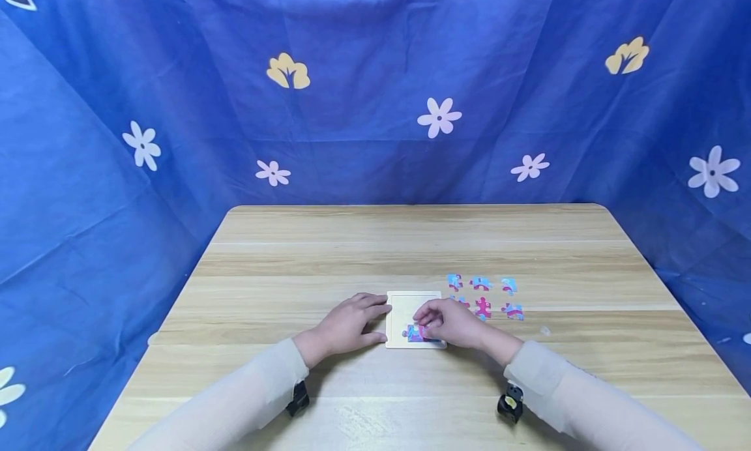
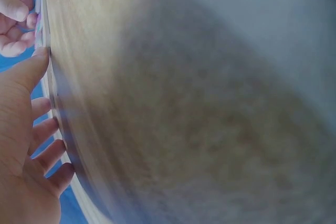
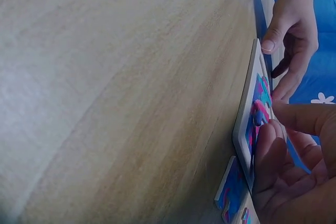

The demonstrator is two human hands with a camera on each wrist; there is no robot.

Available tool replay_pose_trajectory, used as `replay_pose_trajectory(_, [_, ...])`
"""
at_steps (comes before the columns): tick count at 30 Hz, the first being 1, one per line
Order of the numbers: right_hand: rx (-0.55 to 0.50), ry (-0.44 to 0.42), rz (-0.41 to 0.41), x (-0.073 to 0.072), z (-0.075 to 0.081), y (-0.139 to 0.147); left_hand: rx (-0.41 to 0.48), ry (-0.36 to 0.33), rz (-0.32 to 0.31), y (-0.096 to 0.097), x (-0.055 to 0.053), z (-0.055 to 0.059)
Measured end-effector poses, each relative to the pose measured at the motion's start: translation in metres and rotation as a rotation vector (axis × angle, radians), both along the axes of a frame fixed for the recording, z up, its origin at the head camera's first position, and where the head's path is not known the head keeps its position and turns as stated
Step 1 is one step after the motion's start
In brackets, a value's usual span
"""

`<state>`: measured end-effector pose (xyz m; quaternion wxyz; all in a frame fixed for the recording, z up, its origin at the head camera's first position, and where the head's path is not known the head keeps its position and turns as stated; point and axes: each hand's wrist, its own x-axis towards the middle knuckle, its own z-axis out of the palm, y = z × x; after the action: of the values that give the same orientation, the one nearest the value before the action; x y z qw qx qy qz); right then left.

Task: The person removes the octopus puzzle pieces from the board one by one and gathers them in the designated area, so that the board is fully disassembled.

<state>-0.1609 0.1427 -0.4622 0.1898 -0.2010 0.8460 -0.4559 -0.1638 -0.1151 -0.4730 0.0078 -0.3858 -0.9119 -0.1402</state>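
Note:
A shallow white puzzle tray (image 1: pixel 401 307) lies on the table, with joined pink, blue and purple puzzle pieces (image 1: pixel 412 334) along its near side. My left hand (image 1: pixel 346 327) rests at the tray's left edge, thumb and fingers extended and spread, fingertips on the rim. Over the right part of the tray, my right hand (image 1: pixel 452 322) has its fingers bent and pinches a pink and blue puzzle piece (image 3: pixel 261 109) low over the tray. The right wrist view shows that piece slightly raised at the fingertips; the fingers hide part of it.
Several loose puzzle pieces (image 1: pixel 483 307) lie in rows on the table to the right of the tray, some partly behind the right hand. A small clear scrap (image 1: pixel 545 331) lies farther right. Blue flowered cloth (image 1: pixel 364 112) hangs behind the wooden table (image 1: pixel 293 255).

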Motion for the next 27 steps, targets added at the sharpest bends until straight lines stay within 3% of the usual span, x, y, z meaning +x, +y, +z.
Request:
replay_pose_trajectory(19, [0.042, 0.079, 0.011, -0.0019, -0.0015, 0.0018, 0.0, 0.002, 0.002, 0.0006, -0.0007, -0.0008])
replay_pose_trajectory(27, [-0.005, 0.048, 0.033, -0.0039, 0.0012, 0.0036, -0.002, -0.006, 0.007, 0.0009, -0.0006, -0.0001])
